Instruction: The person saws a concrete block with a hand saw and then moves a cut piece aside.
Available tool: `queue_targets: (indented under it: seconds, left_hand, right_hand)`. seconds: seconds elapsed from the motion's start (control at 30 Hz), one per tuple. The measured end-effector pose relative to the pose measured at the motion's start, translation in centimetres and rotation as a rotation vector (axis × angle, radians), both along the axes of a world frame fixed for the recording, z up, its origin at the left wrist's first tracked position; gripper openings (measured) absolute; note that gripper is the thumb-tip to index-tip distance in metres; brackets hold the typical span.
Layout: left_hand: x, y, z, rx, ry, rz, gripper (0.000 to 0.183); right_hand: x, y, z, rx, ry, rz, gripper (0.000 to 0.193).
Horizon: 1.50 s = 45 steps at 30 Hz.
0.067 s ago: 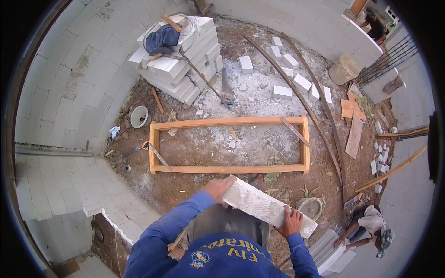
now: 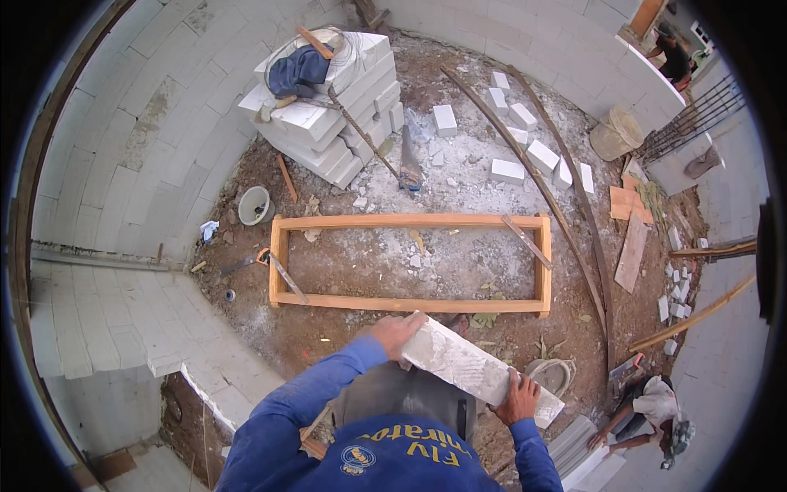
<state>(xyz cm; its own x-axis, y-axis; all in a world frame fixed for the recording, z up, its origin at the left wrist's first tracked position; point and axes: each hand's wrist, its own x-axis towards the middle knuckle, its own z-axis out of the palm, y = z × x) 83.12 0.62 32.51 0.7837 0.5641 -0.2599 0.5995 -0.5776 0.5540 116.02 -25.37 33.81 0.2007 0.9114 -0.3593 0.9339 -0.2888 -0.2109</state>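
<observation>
A long, pale wall block with a rough, streaked face hangs slantwise in front of my body, its left end farther from me. My left hand grips that far left end. Toward the near right end, my right hand is closed over the block's edge, fingers wrapped round it. Just beyond the block, a rectangular wooden frame lies on the dirt, with a short diagonal brace across each of two corners. A handsaw with an orange handle rests by the frame's left side.
Stacked white blocks stand at the far left, with loose blocks to their right. Long dark boards cross the ground. A bucket sits beside the held block. At the lower right a co-worker bends over more blocks.
The view has shifted slightly, so the frame and stacks appear a little farther right and lower. Both hands keep the same hold on the block.
</observation>
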Motion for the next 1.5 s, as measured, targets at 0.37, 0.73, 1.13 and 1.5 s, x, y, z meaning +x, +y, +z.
queue_targets:
  seconds: [0.37, 0.73, 1.13, 1.5]
  left_hand:
    - [15.8, 12.6, 9.4, 0.155, -0.240, -0.175, 0.100]
    - [13.8, 30.6, -3.2, -0.163, -0.052, 0.030, 0.109]
    - [11.0, 46.6, -26.8, -0.244, 0.242, 0.439, 0.121]
    - [19.4, 56.6, -46.1, -0.233, 0.286, 0.503, 0.115]
  right_hand:
    - [12.3, 10.1, 6.6, 0.075, -0.061, -0.093, 0.123]
    - [16.8, 33.8, -1.8, -0.020, -0.058, 0.157, 0.120]
    - [17.6, 62.4, -26.8, -0.089, 0.021, 0.357, 0.103]
    - [24.3, 73.3, -46.6, -0.086, -0.075, 0.379, 0.103]
